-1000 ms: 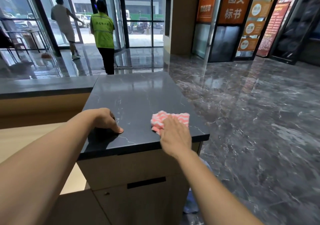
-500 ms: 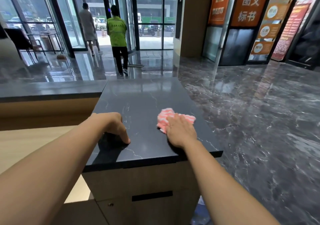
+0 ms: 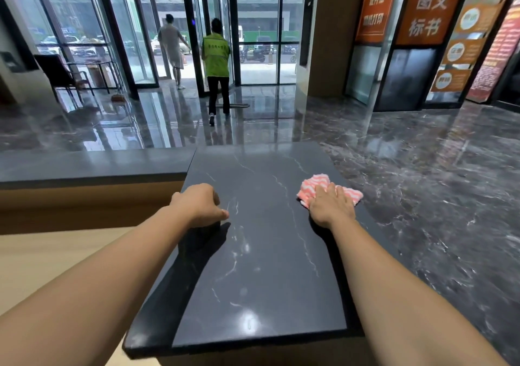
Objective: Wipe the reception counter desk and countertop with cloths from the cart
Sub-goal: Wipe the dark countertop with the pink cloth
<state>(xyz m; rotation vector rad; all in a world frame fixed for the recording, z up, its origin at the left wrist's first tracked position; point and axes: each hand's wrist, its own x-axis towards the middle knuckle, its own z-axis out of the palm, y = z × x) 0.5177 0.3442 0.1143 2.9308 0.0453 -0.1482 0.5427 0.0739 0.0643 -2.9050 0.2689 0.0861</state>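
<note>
ok so the stroke has travelled; the right hand (image 3: 332, 206) has pushed the pink striped cloth (image 3: 312, 187) away from the near edge and up the right side of the dark countertop (image 3: 261, 253), so it now sits right of centre in the frame, close to the right edge; fingers are flat and spread on the cloth, pressing it, not bunching it. The left hand (image 3: 197, 206) hasn't really moved; it's propped at the slab's left edge left of centre, fingers curled, and I can't tell if they hook the edge. My read: the near right strip is done; the far end, the middle and the lower counter (image 3: 92, 165) on the left still need wiping.
</note>
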